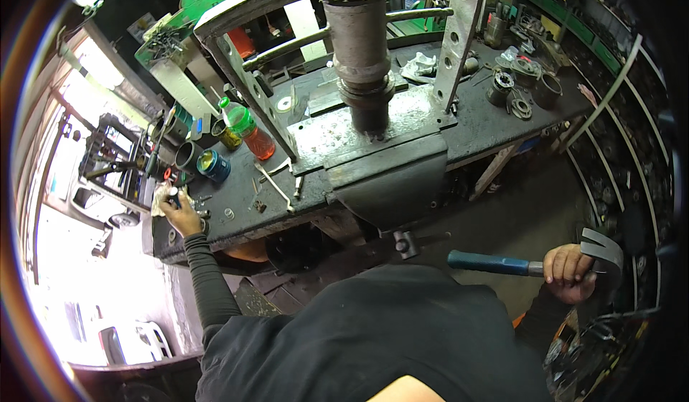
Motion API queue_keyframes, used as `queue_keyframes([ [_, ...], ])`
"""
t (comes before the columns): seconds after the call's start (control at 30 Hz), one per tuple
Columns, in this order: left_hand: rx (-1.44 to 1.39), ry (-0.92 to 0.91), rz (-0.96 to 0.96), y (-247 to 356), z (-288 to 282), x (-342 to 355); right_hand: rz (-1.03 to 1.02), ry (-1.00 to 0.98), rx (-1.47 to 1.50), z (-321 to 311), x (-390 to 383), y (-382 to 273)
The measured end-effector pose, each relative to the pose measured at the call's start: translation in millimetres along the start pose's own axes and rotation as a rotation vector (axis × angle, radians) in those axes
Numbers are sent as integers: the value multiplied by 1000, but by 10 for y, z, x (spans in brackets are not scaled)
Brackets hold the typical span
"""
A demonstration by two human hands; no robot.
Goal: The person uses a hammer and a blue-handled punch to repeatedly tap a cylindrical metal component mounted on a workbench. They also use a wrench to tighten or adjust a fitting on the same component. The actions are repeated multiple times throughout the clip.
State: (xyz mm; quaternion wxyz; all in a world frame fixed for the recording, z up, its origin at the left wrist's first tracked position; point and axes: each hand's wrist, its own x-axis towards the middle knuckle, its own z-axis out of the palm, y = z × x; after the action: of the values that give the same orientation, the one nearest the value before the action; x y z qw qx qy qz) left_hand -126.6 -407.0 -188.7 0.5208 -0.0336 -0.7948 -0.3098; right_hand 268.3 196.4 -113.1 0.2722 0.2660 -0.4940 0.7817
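My right hand [569,273] is wrapped round a claw hammer [495,263] close to its grey head, out at the right over the floor. The hammer's blue handle points left, toward my body. At the bench's left end, my left hand [184,217] is reaching among small parts, its fingers closed round something small that I cannot make out. A whitish rag [159,200] lies against those fingers. Just beyond this hand stand a blue tub [213,167] and a dark metal ring [189,157].
A steel press frame [448,50] with a thick cylinder [359,40] rises from the dark workbench [316,200]. A green-capped bottle of red liquid [247,131] stands left of it. Machined metal parts [500,88] sit at right. Below the bench edge is another hammer-like head [406,245].
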Motion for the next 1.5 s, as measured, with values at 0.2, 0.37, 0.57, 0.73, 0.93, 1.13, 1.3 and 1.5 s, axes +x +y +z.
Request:
queue_keyframes([
  [0.2,-598,87,30,2189,-394,-355,330,402,-82,-668,-309,-270],
  [0.37,-685,-530,772,3931,-242,-359,472,499,-290,-702,-71,-148],
  [0.57,-623,-459,1027,4863,336,-558,495,459,-378,-541,154,65],
  [0.73,-648,-410,990,5071,646,-492,286,379,-417,-441,252,160],
  [0.93,-862,-379,822,5319,742,-245,208,362,-504,-484,422,181],
  [1.13,-929,-302,684,5374,1011,-193,147,271,-504,-720,693,279],
  [1.3,-965,-328,618,5415,1093,-217,214,576,-540,-1050,631,242],
  [1.5,-919,-344,611,5396,1170,-197,203,493,-392,-1133,806,413],
])
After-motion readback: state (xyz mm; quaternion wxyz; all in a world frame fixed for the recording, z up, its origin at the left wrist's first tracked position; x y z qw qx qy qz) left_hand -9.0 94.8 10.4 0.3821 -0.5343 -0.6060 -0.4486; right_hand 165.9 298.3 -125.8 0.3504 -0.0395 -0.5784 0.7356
